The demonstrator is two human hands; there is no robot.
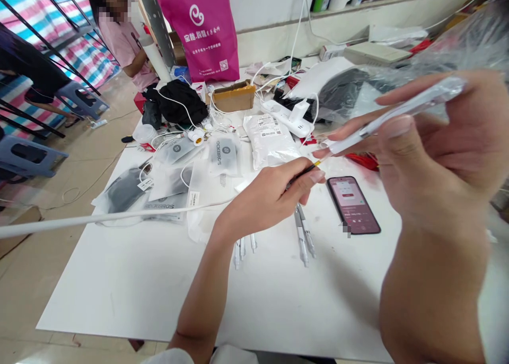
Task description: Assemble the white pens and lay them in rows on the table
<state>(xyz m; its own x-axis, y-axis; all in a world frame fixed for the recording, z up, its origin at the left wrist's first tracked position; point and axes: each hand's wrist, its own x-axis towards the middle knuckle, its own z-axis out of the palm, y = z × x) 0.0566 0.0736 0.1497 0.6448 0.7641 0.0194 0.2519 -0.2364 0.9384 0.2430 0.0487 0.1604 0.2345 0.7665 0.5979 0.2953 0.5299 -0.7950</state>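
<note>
My left hand (266,199) pinches a thin dark stick with a yellow tip (305,170) between thumb and fingers. That tip points at the end of a white pen-like tube in a clear plastic sleeve (397,112), held up in my right hand (429,141). The two ends nearly meet above the white table (119,295). Below my left hand lie several white-and-clear pens (302,234), with more pens (242,250) beside them. A smartphone with a lit screen (353,205) lies under my right hand, not touching it.
Packaged Rockbros pouches (222,154), a white power strip (286,117), cables and a cardboard box (233,96) crowd the far table. A long white rod (99,218) crosses the left side. A person in a pink top (127,45) stands beyond, near blue stools (81,98).
</note>
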